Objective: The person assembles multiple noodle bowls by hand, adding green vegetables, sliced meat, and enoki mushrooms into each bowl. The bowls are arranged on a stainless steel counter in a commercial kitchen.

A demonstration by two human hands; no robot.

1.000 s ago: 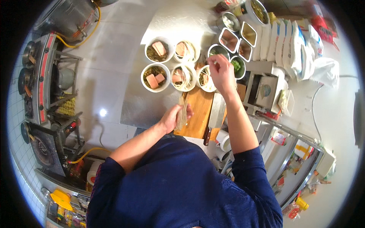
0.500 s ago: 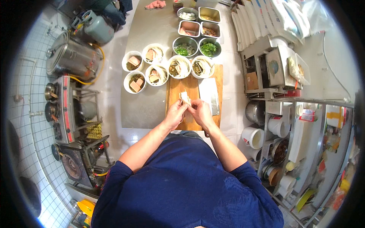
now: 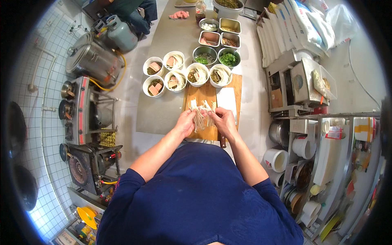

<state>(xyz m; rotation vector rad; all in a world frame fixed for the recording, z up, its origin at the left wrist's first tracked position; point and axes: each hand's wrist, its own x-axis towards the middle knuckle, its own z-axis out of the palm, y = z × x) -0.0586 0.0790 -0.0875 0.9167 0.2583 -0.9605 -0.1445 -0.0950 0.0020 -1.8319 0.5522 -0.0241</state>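
A bunch of enoki mushrooms (image 3: 199,118), split into loose strands, is stretched between my two hands above the wooden cutting board (image 3: 207,94). My left hand (image 3: 186,123) pinches one part of it, and my right hand (image 3: 225,121) grips the other. Beside my right hand lies a cleaver (image 3: 226,98), its brown handle pointing toward me. Several white bowls stand beyond the hands. One white bowl (image 3: 153,93) at the left holds dark greens and pink meat slices. Pale enoki strands lie on top in another bowl (image 3: 220,85), at the board's far right.
Behind the bowls, metal containers hold chopped green herbs (image 3: 228,59), pink meat slices (image 3: 209,39) and white eggs (image 3: 208,27). A gas stove (image 3: 79,114) and a large steel pot (image 3: 92,61) are at the left. Shelves with white tubs (image 3: 276,160) line the right. Another person (image 3: 136,14) is at the far left.
The enoki bunch, held compactly before, is now pulled into separate strands. My hands have moved apart. The view has shifted, showing more of the table's far end.
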